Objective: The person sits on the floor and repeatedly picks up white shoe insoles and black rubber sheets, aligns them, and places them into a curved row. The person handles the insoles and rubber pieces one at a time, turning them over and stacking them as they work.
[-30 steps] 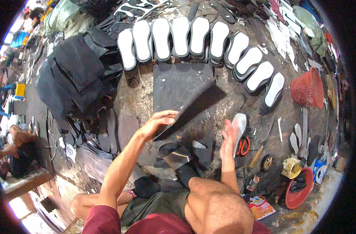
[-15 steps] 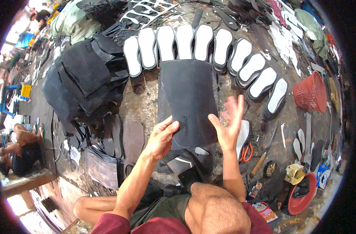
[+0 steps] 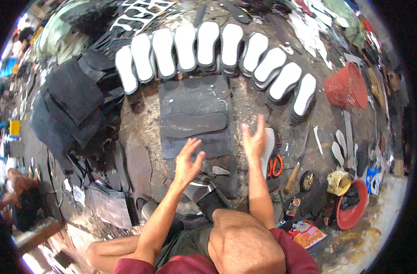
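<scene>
A dark grey shoe sole (image 3: 193,125) lies crosswise on a black square sheet (image 3: 195,93) in front of me. My left hand (image 3: 188,162) hovers by the sheet's near edge, below the sole, fingers spread and holding nothing. To the right of the sheet, my right hand (image 3: 255,144) is raised with its fingers apart, also with nothing in it. A pale sole-shaped piece (image 3: 268,153) lies just beside it, next to orange-handled scissors (image 3: 275,166). Stacks of soles with white tops (image 3: 208,44) stand in an arc beyond the sheet.
A heap of black sheets (image 3: 71,93) lies at the left, with brown soles (image 3: 139,170) nearer me. On the right are a red basket (image 3: 346,86), a wooden-handled tool (image 3: 292,178), a yellow container (image 3: 339,183) and a red basin (image 3: 357,208).
The large black sheet between my hands is gone from there, and the sole on the square sheet now shows. Both hands have come apart from it. The whole view has shifted.
</scene>
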The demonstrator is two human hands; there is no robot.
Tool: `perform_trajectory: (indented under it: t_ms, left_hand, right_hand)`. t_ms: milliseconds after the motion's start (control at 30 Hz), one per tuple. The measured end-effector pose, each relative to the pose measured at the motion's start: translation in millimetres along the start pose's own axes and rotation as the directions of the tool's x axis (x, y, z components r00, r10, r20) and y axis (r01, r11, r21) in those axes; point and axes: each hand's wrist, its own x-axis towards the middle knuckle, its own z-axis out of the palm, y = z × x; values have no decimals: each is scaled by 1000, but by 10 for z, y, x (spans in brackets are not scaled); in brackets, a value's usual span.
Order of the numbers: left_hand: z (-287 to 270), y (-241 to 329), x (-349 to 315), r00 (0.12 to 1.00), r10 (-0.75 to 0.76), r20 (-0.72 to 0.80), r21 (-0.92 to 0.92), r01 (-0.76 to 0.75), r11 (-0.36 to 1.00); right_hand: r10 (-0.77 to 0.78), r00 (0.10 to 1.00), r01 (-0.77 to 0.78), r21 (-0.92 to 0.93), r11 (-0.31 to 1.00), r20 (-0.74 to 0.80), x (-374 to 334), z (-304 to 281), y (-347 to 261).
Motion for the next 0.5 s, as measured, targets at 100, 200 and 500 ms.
perform_trajectory:
  t_ms: [100,200,500]
  left_hand:
    - [156,-1,-272,971,-209,116,-225,231,947]
    - [504,56,-482,842,-408,352,-499,538,680]
    - [-68,2,-120,711,-661,240,-828,505,243]
  right_hand:
    - [260,952,-89,-664,742,164,1,-300,170]
    - [-61,991,80,-166,983,118,84,-525,145]
    - [134,947,-321,824,467,293,-36,-548,-593]
